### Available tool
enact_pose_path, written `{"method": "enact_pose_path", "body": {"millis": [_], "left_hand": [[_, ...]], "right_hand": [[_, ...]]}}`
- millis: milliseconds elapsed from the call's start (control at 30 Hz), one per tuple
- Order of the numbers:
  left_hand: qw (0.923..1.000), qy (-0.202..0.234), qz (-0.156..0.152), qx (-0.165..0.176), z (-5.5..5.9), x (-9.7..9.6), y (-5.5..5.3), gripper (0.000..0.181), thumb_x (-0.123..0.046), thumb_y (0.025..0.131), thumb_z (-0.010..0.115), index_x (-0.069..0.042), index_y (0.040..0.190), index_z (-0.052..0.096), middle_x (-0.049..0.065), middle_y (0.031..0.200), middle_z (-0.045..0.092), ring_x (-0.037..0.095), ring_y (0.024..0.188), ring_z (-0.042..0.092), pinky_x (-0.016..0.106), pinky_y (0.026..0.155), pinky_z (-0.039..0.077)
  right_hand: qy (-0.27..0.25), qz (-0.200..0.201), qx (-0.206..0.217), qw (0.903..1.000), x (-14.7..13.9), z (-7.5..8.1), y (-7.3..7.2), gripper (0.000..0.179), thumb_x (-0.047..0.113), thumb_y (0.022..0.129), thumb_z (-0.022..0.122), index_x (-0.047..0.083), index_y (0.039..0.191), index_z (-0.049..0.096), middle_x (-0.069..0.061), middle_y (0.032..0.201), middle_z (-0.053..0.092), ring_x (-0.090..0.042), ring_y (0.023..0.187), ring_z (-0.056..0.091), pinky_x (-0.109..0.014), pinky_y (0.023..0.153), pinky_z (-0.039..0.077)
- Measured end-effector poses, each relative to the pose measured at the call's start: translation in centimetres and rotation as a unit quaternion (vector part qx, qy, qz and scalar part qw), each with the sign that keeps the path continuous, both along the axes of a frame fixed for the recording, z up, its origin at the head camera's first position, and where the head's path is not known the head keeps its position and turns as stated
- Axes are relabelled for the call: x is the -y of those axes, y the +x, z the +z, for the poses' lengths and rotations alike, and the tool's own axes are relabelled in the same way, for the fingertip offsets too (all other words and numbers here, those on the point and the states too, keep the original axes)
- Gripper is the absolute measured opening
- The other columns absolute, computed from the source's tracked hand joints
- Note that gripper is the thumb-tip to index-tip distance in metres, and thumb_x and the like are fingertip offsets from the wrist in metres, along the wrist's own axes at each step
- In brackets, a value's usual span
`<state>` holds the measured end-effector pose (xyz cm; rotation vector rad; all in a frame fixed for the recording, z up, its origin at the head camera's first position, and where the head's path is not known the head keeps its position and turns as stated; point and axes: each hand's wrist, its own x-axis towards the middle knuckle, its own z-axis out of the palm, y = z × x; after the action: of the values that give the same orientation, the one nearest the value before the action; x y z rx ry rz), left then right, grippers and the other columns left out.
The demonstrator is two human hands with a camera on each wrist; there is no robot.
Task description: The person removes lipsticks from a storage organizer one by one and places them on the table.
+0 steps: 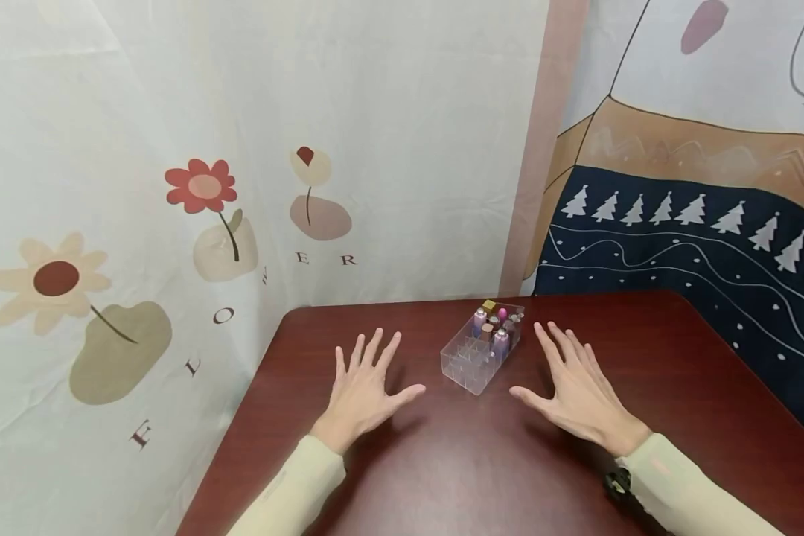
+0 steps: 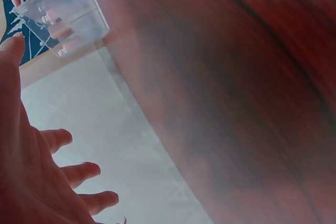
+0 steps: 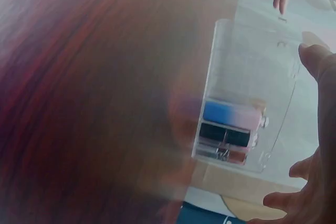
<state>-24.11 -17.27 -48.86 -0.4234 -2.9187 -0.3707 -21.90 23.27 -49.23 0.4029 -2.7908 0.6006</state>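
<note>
A clear plastic organizer box with compartments stands on the table between my two hands. Its far part holds several small bottles, among them a pink-and-purple one, plus a yellow-topped item; the near compartments show bare. My left hand is to the left of the box, fingers spread and holding nothing. On the other side, my right hand has its fingers extended, thumb towards the box and apart from it. In the right wrist view, a blue-and-pink bottle shows through the box wall.
The dark red wooden table has rounded far corners. Behind and to the left hangs a pale curtain printed with flowers and letters; a navy cloth with white trees hangs on the right. A black watch-like band is at my right wrist.
</note>
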Motion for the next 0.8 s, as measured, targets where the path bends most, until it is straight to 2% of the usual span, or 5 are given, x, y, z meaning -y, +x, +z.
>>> {"method": "enact_pose_path", "body": {"millis": [133, 367, 633, 800], "left_hand": [[0.9998, 0.014, -0.014, 0.000, 0.3, -0.9, -0.4, 0.108, -0.094, 0.099, 0.057, -0.040, 0.187, 0.025, 0.006, 0.195, 0.028, 0.046, 0.182, 0.024, 0.082, 0.144, 0.007], [0.9989, 0.029, -0.035, 0.005, 0.2, -3.1, -1.1, 0.102, -0.091, 0.103, 0.053, -0.037, 0.186, 0.031, 0.007, 0.192, 0.037, 0.043, 0.178, 0.034, 0.078, 0.146, 0.013], [0.9961, 0.060, -0.065, 0.007, -0.6, -5.1, -2.2, 0.093, -0.081, 0.108, 0.058, -0.027, 0.182, 0.042, 0.013, 0.185, 0.048, 0.045, 0.171, 0.047, 0.077, 0.143, 0.025], [0.9944, 0.068, -0.079, 0.015, -1.0, -6.0, -2.6, 0.089, -0.075, 0.110, 0.060, -0.024, 0.181, 0.044, 0.013, 0.182, 0.052, 0.039, 0.168, 0.052, 0.074, 0.142, 0.033]], "right_hand": [[-0.016, 0.004, -0.002, 0.9999, 0.9, 0.4, -0.2, 0.124, 0.076, 0.098, 0.081, 0.011, 0.187, 0.023, -0.027, 0.189, 0.031, -0.060, 0.172, 0.032, -0.082, 0.139, 0.027], [-0.056, 0.004, 0.005, 0.9984, 3.2, 0.7, -0.4, 0.117, 0.066, 0.102, 0.082, 0.004, 0.184, 0.026, -0.030, 0.187, 0.031, -0.057, 0.167, 0.042, -0.078, 0.129, 0.048], [-0.076, 0.020, 0.007, 0.9969, 5.7, 0.5, -1.2, 0.110, 0.056, 0.106, 0.082, -0.007, 0.180, 0.029, -0.034, 0.184, 0.033, -0.055, 0.164, 0.050, -0.071, 0.129, 0.051], [-0.084, 0.021, -0.013, 0.9962, 7.0, 0.1, -1.6, 0.107, 0.051, 0.107, 0.084, -0.013, 0.176, 0.033, -0.038, 0.179, 0.037, -0.057, 0.151, 0.063, -0.068, 0.122, 0.058]]}}
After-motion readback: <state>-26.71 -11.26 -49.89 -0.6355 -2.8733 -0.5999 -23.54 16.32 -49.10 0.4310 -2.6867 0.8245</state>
